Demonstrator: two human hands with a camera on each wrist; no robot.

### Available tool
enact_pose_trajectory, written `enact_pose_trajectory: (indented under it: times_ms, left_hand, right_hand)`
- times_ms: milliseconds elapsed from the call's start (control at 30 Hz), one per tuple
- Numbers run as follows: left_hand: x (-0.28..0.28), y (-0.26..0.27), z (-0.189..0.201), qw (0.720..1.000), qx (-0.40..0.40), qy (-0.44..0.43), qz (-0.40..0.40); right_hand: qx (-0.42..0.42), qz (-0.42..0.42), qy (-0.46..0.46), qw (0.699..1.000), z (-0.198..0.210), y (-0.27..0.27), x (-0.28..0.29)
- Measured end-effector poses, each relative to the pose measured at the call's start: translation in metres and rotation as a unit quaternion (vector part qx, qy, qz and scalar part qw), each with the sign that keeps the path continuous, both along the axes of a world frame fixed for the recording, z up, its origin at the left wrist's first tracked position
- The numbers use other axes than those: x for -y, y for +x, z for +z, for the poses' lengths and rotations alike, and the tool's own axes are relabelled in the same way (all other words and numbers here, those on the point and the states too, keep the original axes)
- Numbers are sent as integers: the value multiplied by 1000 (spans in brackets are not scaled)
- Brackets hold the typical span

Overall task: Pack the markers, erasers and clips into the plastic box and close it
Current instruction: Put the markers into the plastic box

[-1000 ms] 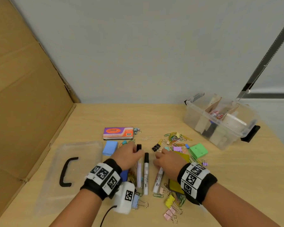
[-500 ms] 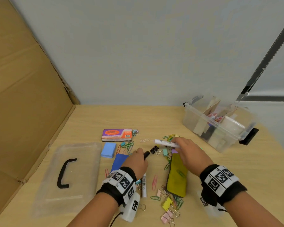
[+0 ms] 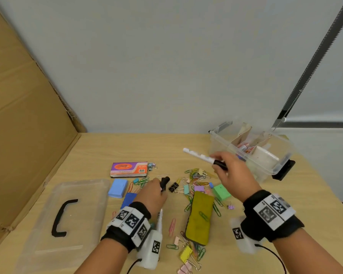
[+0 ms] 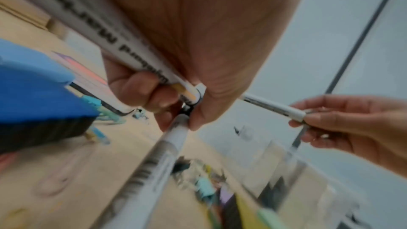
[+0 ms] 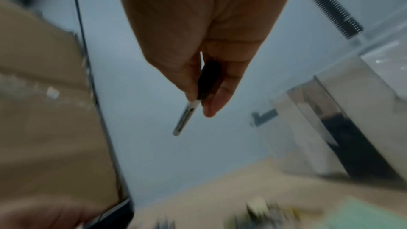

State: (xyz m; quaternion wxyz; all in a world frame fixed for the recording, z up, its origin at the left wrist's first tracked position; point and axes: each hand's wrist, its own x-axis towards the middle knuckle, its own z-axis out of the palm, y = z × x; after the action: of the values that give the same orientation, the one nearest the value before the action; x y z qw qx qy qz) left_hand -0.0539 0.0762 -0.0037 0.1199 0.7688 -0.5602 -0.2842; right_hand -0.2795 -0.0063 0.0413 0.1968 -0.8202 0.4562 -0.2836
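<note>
Two hands each gripped markers: the right hand pinched one white marker above the table, just beside the open plastic box; the left hand clutched two markers low among scattered clips and erasers.

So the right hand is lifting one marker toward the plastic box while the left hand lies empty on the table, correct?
Not quite: the left hand is not empty. The left wrist view shows its fingers curled round two markers. The rest holds: the right hand lifts one marker toward the plastic box.
</note>
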Motion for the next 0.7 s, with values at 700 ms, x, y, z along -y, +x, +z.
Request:
enact_pose_trajectory:
  times_ms: [700]
  left_hand:
    - [24,-28,33,980,-110,-165,34]
  right_hand:
    - [-48,-233,128,963,53,-79,154]
